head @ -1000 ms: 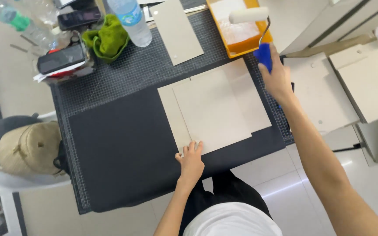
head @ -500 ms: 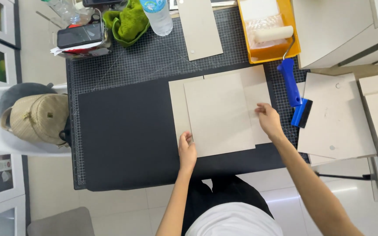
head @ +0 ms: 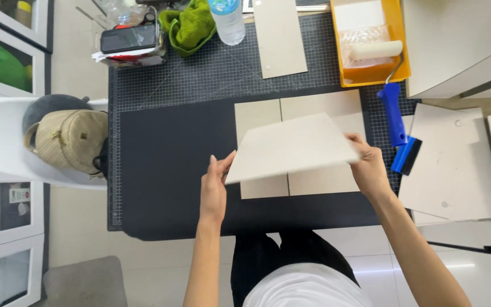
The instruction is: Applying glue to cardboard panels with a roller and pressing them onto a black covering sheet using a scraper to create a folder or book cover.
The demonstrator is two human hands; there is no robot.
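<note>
Both hands are holding one flat beige cardboard sheet (head: 294, 148) up off the surface: the left hand (head: 216, 190) is pinching its near left corner, fingers stretched along the edge, and the right hand (head: 370, 167) is gripping its right corner with the fingers curled round it. That sheet is hanging tilted above two more beige cardboard panels (head: 302, 142) that are lying flat, side by side and touching, on a dark sheet covering the near part of a black gridded cutting mat (head: 211, 74). Just right of the right hand a blue-handled paint roller (head: 390, 96) is resting with its pale foam head inside an orange plastic tray (head: 402, 65), and a small blue squeegee (head: 407, 156) is lying just beside the handle's end. Farther back on the mat a narrow beige cardboard strip (head: 279, 37) is lying between the tray and a clear plastic water bottle (head: 227, 20), with a crumpled green cloth (head: 191, 25) and a dark phone on a stack of papers (head: 129, 40) to the left of the bottle. Off the surface's left edge, a woven tan backpack (head: 66, 139) is sitting on a white chair (head: 1, 148). More pale boards (head: 456, 165) are lying stacked to the right.
</note>
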